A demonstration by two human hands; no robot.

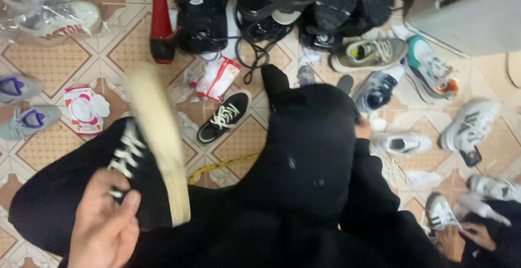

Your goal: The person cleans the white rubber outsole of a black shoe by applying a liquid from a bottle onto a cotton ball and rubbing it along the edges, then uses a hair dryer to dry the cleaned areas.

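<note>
My left hand (106, 222) grips a black sneaker (138, 165) with white laces and a thick cream sole, held tilted over my lap, sole to the right. Its matching black sneaker (225, 117) lies on the tiled floor just beyond my knees. My black-clad knee fills the middle of the view. Only a sliver of my right hand (362, 129) shows past my black sleeve, close to a white sneaker (401, 143) on the floor. Its fingers are hidden.
Several sneakers lie scattered on the patterned tile floor (49, 56), some in clear plastic at top left. Black machines (203, 15) with cables and a red tool (161, 29) stand at the top, a grey box (467, 7) at top right. Another person's hands (461, 238) hold a striped sneaker at bottom right.
</note>
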